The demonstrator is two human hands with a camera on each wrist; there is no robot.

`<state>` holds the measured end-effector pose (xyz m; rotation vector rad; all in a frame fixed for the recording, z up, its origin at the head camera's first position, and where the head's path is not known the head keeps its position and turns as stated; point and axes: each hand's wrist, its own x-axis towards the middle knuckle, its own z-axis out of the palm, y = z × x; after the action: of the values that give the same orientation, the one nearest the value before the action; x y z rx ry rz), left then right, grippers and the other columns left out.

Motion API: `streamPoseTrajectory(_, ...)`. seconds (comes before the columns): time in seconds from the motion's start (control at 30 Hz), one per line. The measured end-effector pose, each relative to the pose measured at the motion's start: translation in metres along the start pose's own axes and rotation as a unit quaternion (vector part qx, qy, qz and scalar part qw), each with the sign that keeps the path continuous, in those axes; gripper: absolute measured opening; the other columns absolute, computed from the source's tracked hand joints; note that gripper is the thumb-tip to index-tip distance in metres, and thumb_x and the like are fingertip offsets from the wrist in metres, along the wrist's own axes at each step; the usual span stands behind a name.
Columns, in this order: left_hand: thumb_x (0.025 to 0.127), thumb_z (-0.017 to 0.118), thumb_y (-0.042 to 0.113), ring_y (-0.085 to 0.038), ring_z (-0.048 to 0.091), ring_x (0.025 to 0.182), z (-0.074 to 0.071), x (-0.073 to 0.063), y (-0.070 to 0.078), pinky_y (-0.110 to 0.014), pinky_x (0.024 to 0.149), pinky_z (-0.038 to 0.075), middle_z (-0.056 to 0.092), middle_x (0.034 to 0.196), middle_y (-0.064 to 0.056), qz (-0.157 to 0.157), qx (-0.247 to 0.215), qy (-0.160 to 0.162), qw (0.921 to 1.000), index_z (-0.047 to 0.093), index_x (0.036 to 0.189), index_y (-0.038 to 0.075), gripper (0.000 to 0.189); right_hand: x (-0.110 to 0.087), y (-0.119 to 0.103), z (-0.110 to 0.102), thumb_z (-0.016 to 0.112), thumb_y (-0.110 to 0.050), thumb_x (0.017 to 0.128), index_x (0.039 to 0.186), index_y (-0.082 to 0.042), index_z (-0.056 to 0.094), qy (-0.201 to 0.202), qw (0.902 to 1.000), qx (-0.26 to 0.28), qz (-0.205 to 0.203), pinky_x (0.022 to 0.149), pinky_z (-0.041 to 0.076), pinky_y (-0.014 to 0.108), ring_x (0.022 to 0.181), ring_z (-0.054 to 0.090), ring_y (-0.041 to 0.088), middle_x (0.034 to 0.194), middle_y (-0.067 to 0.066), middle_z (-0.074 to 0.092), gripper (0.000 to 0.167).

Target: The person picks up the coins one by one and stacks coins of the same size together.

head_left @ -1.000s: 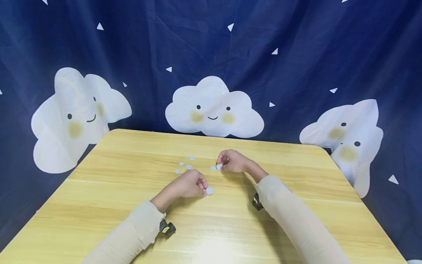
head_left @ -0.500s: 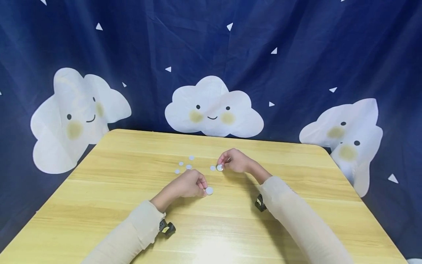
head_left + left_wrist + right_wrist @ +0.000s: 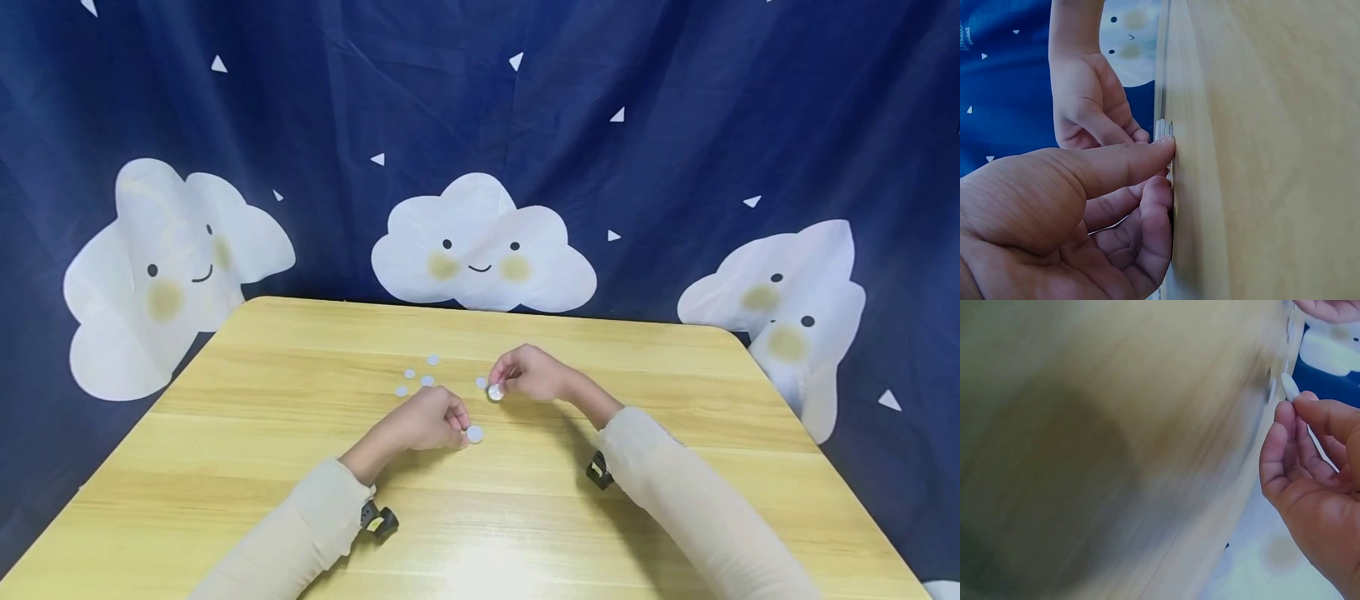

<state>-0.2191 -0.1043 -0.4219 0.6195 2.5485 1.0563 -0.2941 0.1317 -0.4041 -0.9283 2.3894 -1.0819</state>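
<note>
My left hand [image 3: 431,419] is low at the table's middle, thumb and curled fingers at a small stack of silvery coins [image 3: 474,434]. Seen from the left wrist, the stack [image 3: 1161,129] shows several thin layers on edge by the thumb tip, which holds its side. Farther back, my right hand [image 3: 531,372] pinches one shiny coin [image 3: 496,392] between thumb and fingertips. In the right wrist view this coin [image 3: 1289,386] is tilted and stands off the tabletop. A single coin [image 3: 481,382] lies flat just left of the right hand's fingers.
Several more coins [image 3: 427,381] lie scattered flat behind the left hand. Everything rests on a light wooden table [image 3: 262,358] with rounded far corners. Behind it hangs a dark blue curtain [image 3: 322,100] printed with smiling clouds. Black wrist cameras [image 3: 379,522] sit under both sleeves.
The right hand has drawn its coin up and slightly toward me, turning its patterned face into view. The left hand has stayed at the stack.
</note>
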Motion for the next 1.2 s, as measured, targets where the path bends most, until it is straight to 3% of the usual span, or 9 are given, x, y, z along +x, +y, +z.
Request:
streamPoseTrajectory(0.63, 0.079, 0.086, 0.007, -0.016, 0.060, 0.076, -0.003, 0.001, 0.001, -0.030, 0.068, 0.052, 0.065, 0.080, 0.001, -0.023, -0.008, -0.002, 0.9997, 0.072, 0.086, 0.011, 0.016, -0.016, -0.022, 0.019, 0.065, 0.009, 0.092, 0.099, 0.003, 0.072, -0.061, 0.9970, 0.019, -0.042, 0.078, 0.056, 0.025, 0.085, 0.067, 0.014, 0.092, 0.008, 0.074, 0.012)
streamPoseTrajectory(0.97, 0.078, 0.086, 0.005, -0.016, 0.060, 0.076, 0.000, 0.002, 0.001, -0.030, 0.070, 0.052, 0.066, 0.080, 0.000, -0.016, -0.010, 0.002, 0.9998, 0.072, 0.086, 0.008, 0.017, -0.022, -0.021, 0.030, 0.065, 0.010, 0.091, 0.102, 0.008, 0.070, -0.066, 0.9949, 0.073, -0.024, 0.083, 0.056, 0.026, 0.089, 0.069, 0.019, 0.096, 0.016, 0.074, 0.013)
streamPoseTrajectory(1.2, 0.078, 0.086, 0.004, -0.016, 0.060, 0.075, 0.000, 0.003, 0.001, -0.030, 0.067, 0.052, 0.066, 0.080, -0.001, -0.022, -0.019, -0.001, 0.9996, 0.071, 0.086, 0.007, 0.017, -0.022, -0.022, 0.038, 0.065, 0.010, 0.090, 0.103, 0.007, 0.071, -0.052, 0.9941, 0.095, -0.007, 0.083, 0.056, 0.027, 0.087, 0.068, 0.018, 0.095, 0.014, 0.074, 0.015)
